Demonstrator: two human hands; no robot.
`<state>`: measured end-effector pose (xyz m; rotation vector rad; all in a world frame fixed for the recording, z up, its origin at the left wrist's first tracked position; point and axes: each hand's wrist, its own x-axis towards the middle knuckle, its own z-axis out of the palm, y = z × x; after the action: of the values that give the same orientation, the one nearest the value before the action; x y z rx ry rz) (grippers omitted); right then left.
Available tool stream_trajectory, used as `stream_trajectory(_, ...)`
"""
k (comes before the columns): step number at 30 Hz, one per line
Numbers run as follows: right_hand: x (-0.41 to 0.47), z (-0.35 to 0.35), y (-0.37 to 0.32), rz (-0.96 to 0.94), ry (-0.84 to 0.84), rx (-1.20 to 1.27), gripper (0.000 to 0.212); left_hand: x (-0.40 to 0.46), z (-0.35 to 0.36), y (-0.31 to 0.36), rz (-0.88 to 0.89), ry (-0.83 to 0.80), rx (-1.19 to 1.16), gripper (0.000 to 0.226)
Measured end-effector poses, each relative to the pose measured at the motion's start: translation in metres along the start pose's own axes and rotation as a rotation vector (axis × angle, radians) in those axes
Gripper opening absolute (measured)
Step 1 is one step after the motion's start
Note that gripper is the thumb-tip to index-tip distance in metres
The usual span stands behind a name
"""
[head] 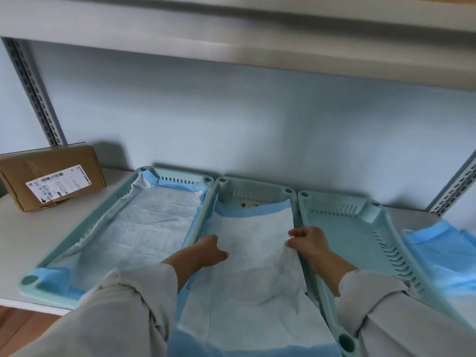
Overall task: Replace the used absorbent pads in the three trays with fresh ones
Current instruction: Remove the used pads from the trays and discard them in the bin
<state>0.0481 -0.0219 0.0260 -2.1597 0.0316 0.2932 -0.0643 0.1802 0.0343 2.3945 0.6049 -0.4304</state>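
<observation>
Three pale green trays stand side by side on a white shelf. The left tray holds a spread white pad with blue edging. In the middle tray lies another white and blue pad, its near end hanging over the front. My left hand rests with curled fingers on this pad's left side. My right hand pinches the pad's right edge at the tray wall. The right tray holds no pad.
A folded blue pad lies on the shelf right of the trays. A brown cardboard parcel with a label sits at the back left. Perforated shelf uprights stand at both back corners, and an upper shelf hangs overhead.
</observation>
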Motion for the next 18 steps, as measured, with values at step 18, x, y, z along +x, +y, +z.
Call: stream_trajectory(18,-0.031,-0.062,-0.009,0.189,0.039,0.391,0.022,-0.009,0.024,0.006,-0.118,0.06,-0.297,0.075)
